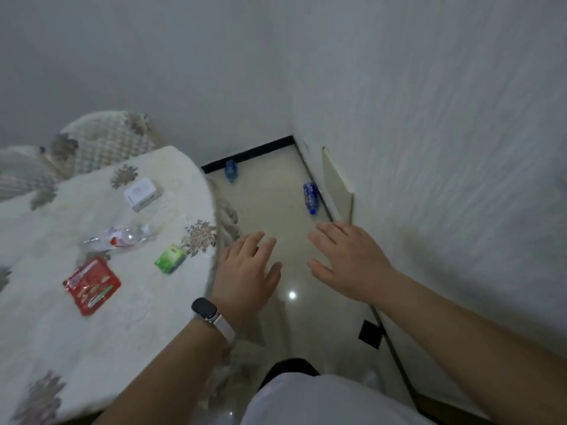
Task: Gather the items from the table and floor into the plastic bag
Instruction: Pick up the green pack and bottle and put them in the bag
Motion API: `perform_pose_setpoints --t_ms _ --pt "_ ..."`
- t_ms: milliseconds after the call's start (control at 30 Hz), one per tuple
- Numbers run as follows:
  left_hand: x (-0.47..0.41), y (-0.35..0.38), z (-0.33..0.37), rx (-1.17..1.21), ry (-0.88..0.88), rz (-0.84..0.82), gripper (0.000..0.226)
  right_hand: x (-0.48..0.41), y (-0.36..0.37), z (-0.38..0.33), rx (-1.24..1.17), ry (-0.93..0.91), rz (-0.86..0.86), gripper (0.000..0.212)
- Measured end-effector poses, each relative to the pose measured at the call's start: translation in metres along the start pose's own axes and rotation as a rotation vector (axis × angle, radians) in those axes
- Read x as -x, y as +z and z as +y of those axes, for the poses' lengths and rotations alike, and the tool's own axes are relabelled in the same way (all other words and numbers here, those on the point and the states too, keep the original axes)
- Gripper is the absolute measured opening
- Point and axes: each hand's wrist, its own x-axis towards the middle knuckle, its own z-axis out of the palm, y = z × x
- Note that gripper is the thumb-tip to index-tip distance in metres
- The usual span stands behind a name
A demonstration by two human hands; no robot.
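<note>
Hovering over the floor, the left hand and right hand are held apart, fingers straight, nothing gripped. On the table at left, a red packet, green packet, clear bottle and white box are spread. Farther off, a blue bottle is seen by the right wall and a second bottle by the far wall.

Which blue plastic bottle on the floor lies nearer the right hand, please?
The blue plastic bottle along the right wall; the other bottle lies farther, by black skirting.
</note>
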Motion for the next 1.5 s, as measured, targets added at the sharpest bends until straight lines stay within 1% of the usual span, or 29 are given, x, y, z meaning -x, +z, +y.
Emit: perform_pose_setpoints --t_ms 133,233,333,433,500,567,700,800,967,1100,1300,1400,1500 --pt "-0.001 0.003 -0.042 -0.010 -0.180 0.001 0.046 -0.052 0.011 -0.007 -0.028 -0.101 -0.042 0.055" --pt "-0.001 0.016 -0.080 0.017 -0.290 0.056 0.045 -0.097 0.021 -0.022 -0.036 -0.190 -0.073 0.053" --pt "-0.008 0.034 -0.118 0.048 -0.402 0.057 0.047 -0.144 0.032 -0.038 -0.004 -0.277 -0.114 0.049" --pt "-0.020 0.050 -0.158 0.083 -0.480 0.052 0.048 -0.190 0.046 -0.056 0.027 -0.303 -0.149 0.047" --pt "-0.030 0.058 -0.187 0.099 -0.514 0.051 0.049 -0.222 0.056 -0.067 0.051 -0.326 -0.191 0.049" --pt "-0.036 0.067 -0.217 0.131 -0.552 0.030 0.051 -0.255 0.065 -0.080 0.083 -0.358 -0.239 0.053" --pt "-0.033 0.085 -0.269 0.157 -0.648 -0.019 0.055 -0.308 0.081 -0.112 0.091 -0.398 -0.266 0.052" --pt "-0.020 0.097 -0.297 0.223 -0.718 -0.097 0.060 -0.339 0.100 -0.135 0.080 -0.471 -0.348 0.057" --pt "-0.003 0.111 -0.313 0.337 -0.811 -0.170 0.068 -0.375 0.132 -0.178 0.090 -0.619 -0.392 0.057" --pt "0.006 0.123 -0.310 0.374 -0.870 -0.217 0.075 -0.401 0.157 -0.209 0.084 -0.738 -0.474 0.056" --pt "0.006 0.133 -0.300 0.350 -0.943 -0.181 0.067 -0.437 0.200 -0.252 -0.003 -0.839 -0.523 0.056" --pt "-0.001 0.131 -0.299 0.370 -1.061 -0.165 0.068 -0.459 0.224 -0.272 -0.062 -0.906 -0.533 0.057" --pt "-0.008 0.125 -0.295 0.421 -1.274 -0.139 0.070 -0.482 0.245 -0.291 -0.083 -0.926 -0.568 0.054"
